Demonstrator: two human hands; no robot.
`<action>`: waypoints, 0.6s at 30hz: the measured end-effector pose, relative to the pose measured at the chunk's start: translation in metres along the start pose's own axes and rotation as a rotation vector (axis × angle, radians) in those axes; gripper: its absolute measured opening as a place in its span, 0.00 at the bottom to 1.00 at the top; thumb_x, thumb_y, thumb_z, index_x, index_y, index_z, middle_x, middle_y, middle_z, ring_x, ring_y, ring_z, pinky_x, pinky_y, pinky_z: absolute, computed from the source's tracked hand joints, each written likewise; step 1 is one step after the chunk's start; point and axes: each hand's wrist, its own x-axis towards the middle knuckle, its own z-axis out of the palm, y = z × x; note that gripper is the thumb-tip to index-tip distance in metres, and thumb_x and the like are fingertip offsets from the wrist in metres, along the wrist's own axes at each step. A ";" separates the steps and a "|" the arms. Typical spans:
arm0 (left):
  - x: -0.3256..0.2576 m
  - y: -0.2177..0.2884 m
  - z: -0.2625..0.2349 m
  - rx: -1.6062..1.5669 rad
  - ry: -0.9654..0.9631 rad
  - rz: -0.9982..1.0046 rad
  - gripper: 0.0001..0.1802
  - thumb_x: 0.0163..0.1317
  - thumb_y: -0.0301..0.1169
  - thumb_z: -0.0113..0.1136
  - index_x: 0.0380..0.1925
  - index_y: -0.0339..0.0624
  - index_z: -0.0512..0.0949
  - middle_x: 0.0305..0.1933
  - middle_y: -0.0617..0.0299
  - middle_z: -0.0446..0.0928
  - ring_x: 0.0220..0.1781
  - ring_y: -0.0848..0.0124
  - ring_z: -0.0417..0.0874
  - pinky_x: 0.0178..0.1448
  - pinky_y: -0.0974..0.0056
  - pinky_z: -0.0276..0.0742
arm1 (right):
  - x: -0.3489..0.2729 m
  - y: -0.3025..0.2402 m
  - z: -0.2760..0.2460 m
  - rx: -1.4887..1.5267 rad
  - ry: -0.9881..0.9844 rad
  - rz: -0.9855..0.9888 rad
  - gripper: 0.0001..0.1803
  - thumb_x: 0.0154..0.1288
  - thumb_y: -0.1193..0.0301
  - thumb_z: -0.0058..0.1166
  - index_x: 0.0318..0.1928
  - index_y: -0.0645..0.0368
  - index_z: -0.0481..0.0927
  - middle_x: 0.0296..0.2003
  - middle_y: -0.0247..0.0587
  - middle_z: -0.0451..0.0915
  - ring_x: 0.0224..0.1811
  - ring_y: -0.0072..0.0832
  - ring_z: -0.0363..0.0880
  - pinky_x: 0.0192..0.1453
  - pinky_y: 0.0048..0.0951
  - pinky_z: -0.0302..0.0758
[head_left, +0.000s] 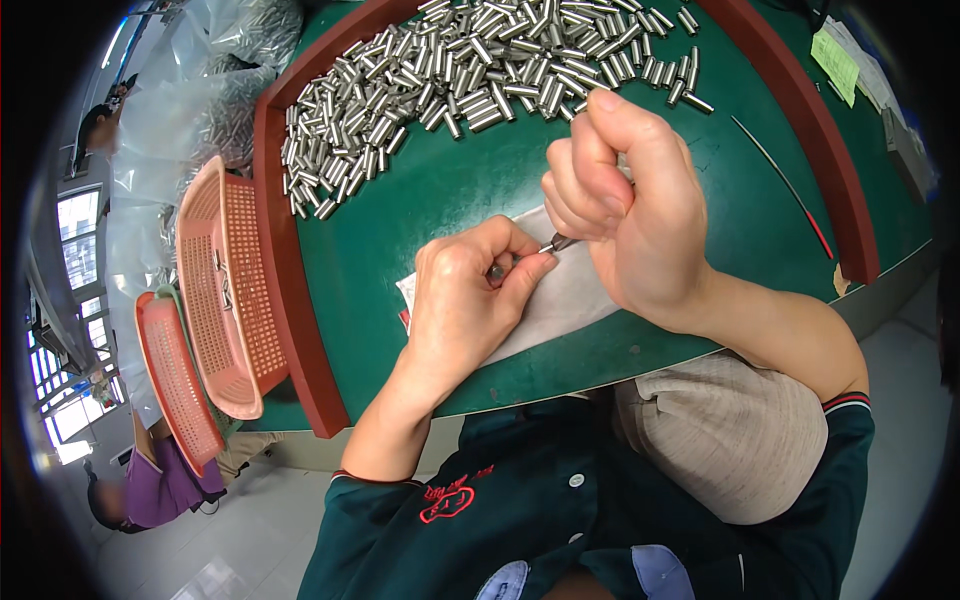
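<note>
My left hand [462, 285] is closed, pinching a small shiny metal cylinder [545, 251] between thumb and fingers. Another rounded metal end [495, 272] shows within the same hand. My right hand [640, 200] is curled round a dark-tipped tool [563, 241], most of which the fist hides. That tool's tip meets the end of the cylinder, or comes very near it. Under both hands a whitish cloth [570, 295] lies on the green tabletop [380, 262]. Beyond them spreads a big heap of short silvery metal cylinders [430, 85].
Dark red wooden rails [290, 290] border the work area left and right. Pink plastic baskets [218, 310] stand outside the left rail, near clear bags [235, 110] of metal parts. A thin red-handled tool [815, 232] lies at right. Another person [165, 485] is at far left.
</note>
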 end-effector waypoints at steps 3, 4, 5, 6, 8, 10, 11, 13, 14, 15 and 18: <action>0.001 0.000 0.001 -0.021 0.001 -0.007 0.07 0.44 0.22 0.63 0.19 0.34 0.74 0.11 0.59 0.68 0.13 0.73 0.66 0.20 0.70 0.63 | -0.002 0.001 0.001 -0.008 0.009 -0.018 0.23 0.64 0.63 0.29 0.11 0.51 0.52 0.07 0.27 0.50 0.11 0.16 0.42 0.16 0.21 0.44; 0.001 0.000 0.001 -0.026 -0.002 -0.006 0.07 0.44 0.22 0.63 0.19 0.34 0.73 0.11 0.59 0.68 0.12 0.73 0.66 0.20 0.70 0.63 | -0.002 0.001 0.002 -0.017 0.016 -0.019 0.23 0.64 0.63 0.30 0.11 0.51 0.52 0.07 0.27 0.50 0.11 0.16 0.42 0.16 0.21 0.44; 0.001 0.000 0.001 -0.026 -0.001 -0.008 0.07 0.44 0.22 0.63 0.19 0.34 0.73 0.11 0.59 0.68 0.12 0.73 0.66 0.20 0.70 0.63 | -0.003 0.000 0.003 -0.026 0.020 -0.021 0.23 0.64 0.63 0.30 0.11 0.51 0.52 0.07 0.27 0.50 0.11 0.16 0.43 0.16 0.21 0.44; 0.001 0.001 0.000 -0.026 0.000 -0.003 0.07 0.44 0.22 0.63 0.18 0.34 0.73 0.11 0.59 0.68 0.12 0.73 0.66 0.20 0.70 0.63 | -0.003 0.000 0.004 -0.025 0.019 -0.019 0.23 0.64 0.63 0.30 0.11 0.51 0.52 0.07 0.27 0.50 0.11 0.16 0.43 0.16 0.21 0.44; 0.001 0.001 0.000 -0.029 0.000 -0.001 0.07 0.44 0.21 0.63 0.18 0.34 0.73 0.11 0.59 0.67 0.12 0.73 0.66 0.19 0.70 0.63 | -0.005 0.001 0.005 -0.031 0.006 -0.039 0.24 0.64 0.63 0.30 0.10 0.52 0.52 0.07 0.27 0.51 0.11 0.16 0.43 0.16 0.21 0.44; 0.002 -0.001 0.001 -0.036 -0.003 0.005 0.07 0.44 0.21 0.63 0.18 0.34 0.73 0.11 0.59 0.68 0.12 0.72 0.66 0.19 0.69 0.63 | -0.006 0.002 0.006 -0.036 0.010 -0.039 0.24 0.64 0.63 0.30 0.10 0.52 0.52 0.07 0.27 0.51 0.11 0.16 0.43 0.17 0.21 0.44; 0.002 -0.002 0.002 -0.038 -0.004 0.003 0.07 0.44 0.21 0.63 0.18 0.34 0.73 0.11 0.59 0.68 0.12 0.72 0.66 0.19 0.69 0.63 | -0.006 0.002 0.006 -0.041 0.013 -0.043 0.24 0.64 0.63 0.30 0.09 0.52 0.52 0.07 0.28 0.51 0.11 0.16 0.43 0.17 0.22 0.45; 0.001 -0.005 0.004 -0.095 0.017 0.015 0.07 0.44 0.21 0.63 0.17 0.34 0.73 0.11 0.58 0.68 0.11 0.72 0.67 0.18 0.69 0.63 | -0.006 0.003 0.007 -0.061 0.016 -0.052 0.25 0.65 0.63 0.30 0.09 0.52 0.52 0.07 0.27 0.51 0.11 0.16 0.43 0.17 0.22 0.45; 0.001 -0.005 0.005 -0.097 0.015 0.011 0.07 0.44 0.21 0.63 0.17 0.34 0.73 0.11 0.58 0.68 0.11 0.72 0.67 0.18 0.69 0.63 | -0.006 0.003 0.007 -0.079 0.020 -0.061 0.25 0.65 0.63 0.30 0.09 0.52 0.52 0.07 0.27 0.51 0.11 0.16 0.43 0.17 0.22 0.45; 0.001 -0.005 0.005 -0.089 0.020 0.016 0.07 0.44 0.21 0.62 0.17 0.34 0.72 0.11 0.58 0.69 0.11 0.71 0.67 0.18 0.69 0.63 | -0.006 0.004 0.007 -0.079 0.021 -0.055 0.25 0.65 0.63 0.30 0.09 0.52 0.52 0.07 0.27 0.51 0.11 0.16 0.43 0.17 0.22 0.45; 0.002 -0.002 0.003 -0.061 0.016 0.024 0.07 0.44 0.21 0.62 0.17 0.34 0.73 0.11 0.58 0.69 0.11 0.71 0.68 0.18 0.69 0.63 | -0.009 0.006 0.008 -0.100 0.021 -0.073 0.24 0.65 0.64 0.31 0.10 0.52 0.52 0.07 0.27 0.51 0.11 0.16 0.43 0.17 0.22 0.45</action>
